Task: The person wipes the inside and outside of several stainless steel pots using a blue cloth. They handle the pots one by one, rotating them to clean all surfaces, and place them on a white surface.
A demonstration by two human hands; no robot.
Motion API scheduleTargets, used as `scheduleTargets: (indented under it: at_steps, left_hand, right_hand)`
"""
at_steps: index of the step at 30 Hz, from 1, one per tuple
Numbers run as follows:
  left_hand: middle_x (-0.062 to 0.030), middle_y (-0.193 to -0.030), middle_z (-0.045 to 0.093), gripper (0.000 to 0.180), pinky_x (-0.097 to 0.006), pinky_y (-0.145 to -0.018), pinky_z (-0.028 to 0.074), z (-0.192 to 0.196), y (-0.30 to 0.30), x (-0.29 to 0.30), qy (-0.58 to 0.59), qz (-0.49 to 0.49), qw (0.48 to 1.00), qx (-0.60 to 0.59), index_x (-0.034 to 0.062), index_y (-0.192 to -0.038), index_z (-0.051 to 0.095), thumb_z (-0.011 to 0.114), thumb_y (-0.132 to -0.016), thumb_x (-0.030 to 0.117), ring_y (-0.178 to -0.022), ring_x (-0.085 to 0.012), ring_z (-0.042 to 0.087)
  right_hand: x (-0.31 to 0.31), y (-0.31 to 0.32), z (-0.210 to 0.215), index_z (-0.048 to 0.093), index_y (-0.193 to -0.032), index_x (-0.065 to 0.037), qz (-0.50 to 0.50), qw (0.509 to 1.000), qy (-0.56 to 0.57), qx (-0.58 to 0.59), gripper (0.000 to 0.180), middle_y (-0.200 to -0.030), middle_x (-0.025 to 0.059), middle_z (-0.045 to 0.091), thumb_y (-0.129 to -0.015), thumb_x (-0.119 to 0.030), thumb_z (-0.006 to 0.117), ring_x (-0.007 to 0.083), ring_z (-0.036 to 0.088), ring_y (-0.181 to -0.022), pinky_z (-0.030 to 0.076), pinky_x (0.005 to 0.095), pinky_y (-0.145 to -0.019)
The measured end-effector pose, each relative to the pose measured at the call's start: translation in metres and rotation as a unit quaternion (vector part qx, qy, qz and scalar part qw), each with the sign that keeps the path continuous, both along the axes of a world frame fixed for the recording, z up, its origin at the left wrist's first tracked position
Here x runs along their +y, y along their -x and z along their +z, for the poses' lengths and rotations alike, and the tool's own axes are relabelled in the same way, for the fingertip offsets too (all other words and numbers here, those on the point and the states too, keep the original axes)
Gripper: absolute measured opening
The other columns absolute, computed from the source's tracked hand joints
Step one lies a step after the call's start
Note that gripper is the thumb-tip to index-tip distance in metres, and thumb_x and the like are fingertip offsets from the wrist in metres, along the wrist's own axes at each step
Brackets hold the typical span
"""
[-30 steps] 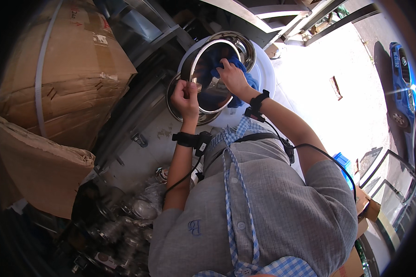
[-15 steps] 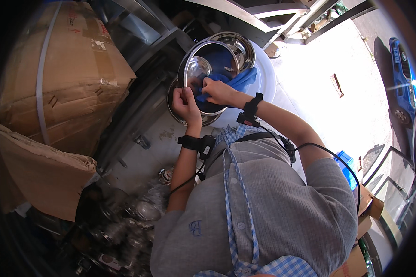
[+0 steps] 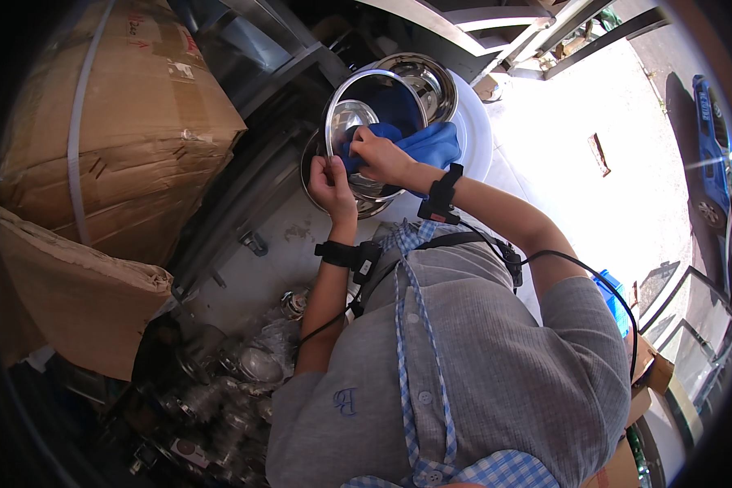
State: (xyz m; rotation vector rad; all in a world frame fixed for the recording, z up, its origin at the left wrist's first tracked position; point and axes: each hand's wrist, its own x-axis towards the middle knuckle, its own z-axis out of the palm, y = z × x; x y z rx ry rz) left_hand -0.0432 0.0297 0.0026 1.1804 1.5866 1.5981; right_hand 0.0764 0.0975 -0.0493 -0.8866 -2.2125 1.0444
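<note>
Sunlit pale ground (image 3: pixel 561 138) lies on the right side of the view, with a blue car (image 3: pixel 712 154) near the rim, while the left side is in shade and filled with big cardboard boxes (image 3: pixel 130 138) tied with a white strap. Below the boxes, on the floor, a heap of shiny metal items in clear plastic wrap (image 3: pixel 236 374) is seen. The person wears a grey shirt with a blue checked collar, and a black band on each wrist. The left hand (image 3: pixel 331 180) is closed on the rim of a steel bowl (image 3: pixel 356 122), which is held tilted in front of the chest, above another steel bowl (image 3: pixel 317 175) under it. The right hand (image 3: pixel 380 154) is closed on a blue cloth (image 3: pixel 431 145) and presses it against the inside of the held bowl. Just behind it, a second shiny bowl (image 3: pixel 427 77) sits on a white round lid or plate (image 3: pixel 473 134). A blue container (image 3: pixel 614 293) stands beside the person's right arm, near brown boxes (image 3: pixel 651 370).
</note>
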Motion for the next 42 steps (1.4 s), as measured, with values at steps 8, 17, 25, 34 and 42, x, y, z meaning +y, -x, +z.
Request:
scheduleTargets:
  at_steps: [8,17,25,34,42]
  left_hand:
    - [0.0074,-0.067,0.035,0.031,-0.021,-0.056,0.025,-0.004,0.012,0.008,0.007,-0.049,0.996,-0.080,0.0079,-0.072,0.044,0.058,-0.095,0.022,-0.064,-0.0032,0.030]
    - [0.0073,-0.067,0.037,0.030,-0.022,-0.054,0.024,-0.010,0.011,0.009,-0.003,-0.054,0.996,-0.072,0.0059,-0.073,0.046,0.056,-0.096,0.023,-0.062,-0.0028,0.031]
    - [0.0073,-0.068,0.039,0.029,-0.022,-0.054,0.023,-0.018,0.014,0.014,0.032,-0.082,0.988,-0.127,0.0073,-0.075,0.047,0.054,-0.097,0.024,-0.062,-0.0027,0.031]
    - [0.0059,-0.060,0.037,0.037,-0.023,-0.052,0.028,-0.022,-0.003,0.012,0.087,-0.114,0.990,-0.006,0.0067,-0.066,0.044,0.060,-0.094,0.025,-0.057,-0.0046,0.033]
    - [0.0069,-0.051,0.037,0.034,-0.023,-0.045,0.024,0.025,-0.025,0.018,0.101,-0.114,0.988,-0.004,0.0066,-0.065,0.046,0.069,-0.087,0.018,-0.048,-0.0021,0.031]
  right_hand:
    - [0.051,0.008,0.004,0.054,-0.101,0.002,-0.203,0.979,-0.016,-0.003,0.032,-0.113,0.0245,0.048,-0.075,-0.009,0.068,0.0450,0.059,-0.089,0.052,0.0474,-0.078]
    - [0.045,0.014,0.011,0.043,-0.113,0.004,-0.357,0.916,0.026,0.183,0.032,-0.111,0.0280,0.046,-0.089,-0.012,0.058,0.0454,0.048,-0.107,0.040,0.0454,-0.092]
    - [0.002,0.000,0.029,0.050,-0.116,0.004,-0.043,0.987,0.066,0.137,0.037,-0.110,0.0237,0.057,-0.085,-0.014,0.061,0.0390,0.057,-0.103,0.045,0.0402,-0.091]
    - [0.019,-0.007,0.010,0.058,-0.101,0.001,-0.300,0.944,0.008,0.139,0.030,-0.107,0.0185,0.052,-0.073,-0.006,0.067,0.0398,0.057,-0.098,0.049,0.0432,-0.082]
    - [0.023,-0.049,-0.001,0.055,-0.114,0.001,-0.278,0.958,-0.056,0.031,0.043,-0.124,0.0242,0.043,-0.075,-0.009,0.070,0.0435,0.056,-0.102,0.049,0.0448,-0.086]
